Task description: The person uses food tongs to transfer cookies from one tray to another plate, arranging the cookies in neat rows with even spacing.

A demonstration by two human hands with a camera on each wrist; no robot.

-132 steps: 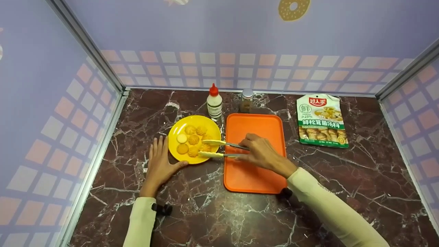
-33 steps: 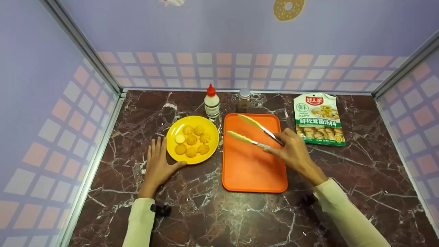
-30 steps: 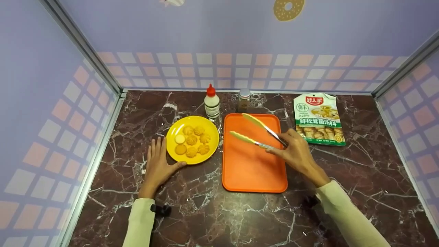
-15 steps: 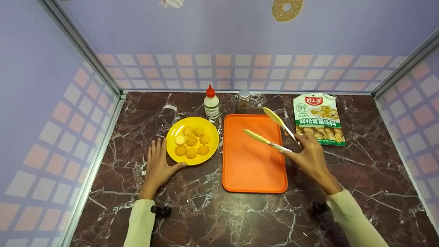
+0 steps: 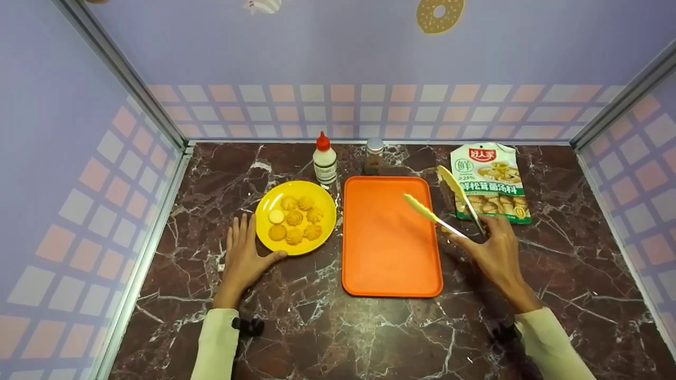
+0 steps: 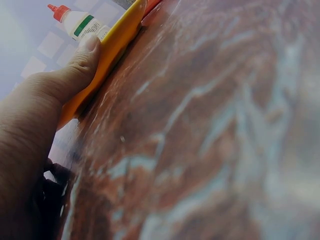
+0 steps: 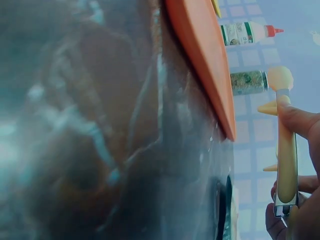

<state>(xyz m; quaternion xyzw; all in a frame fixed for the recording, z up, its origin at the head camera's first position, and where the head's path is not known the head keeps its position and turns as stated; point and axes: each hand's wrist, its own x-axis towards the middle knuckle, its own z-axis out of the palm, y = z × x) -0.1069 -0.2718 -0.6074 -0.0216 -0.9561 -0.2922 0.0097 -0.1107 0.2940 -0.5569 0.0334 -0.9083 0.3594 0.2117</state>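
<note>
My left hand lies at the near-left edge of a yellow plate, fingers straight. Its thumb touches the rim, as the left wrist view shows too. Several swirled cookies lie on the plate, with a pale round cookie among them. My right hand holds metal tongs with yellow tips, spread apart and with nothing between them. The tongs hang over the right side of an orange tray and the lower left of a green and white food pouch. In the right wrist view the tongs appear side-on.
Behind the plate stands a squeeze bottle with a red cap. A small spice jar is behind the tray. Patterned panels close off the marbled tabletop at the back and both sides.
My right hand has drawn the tongs away from the cookies on the plate, across the tray and rightward to the pouch. The left hand keeps its place at the plate.
</note>
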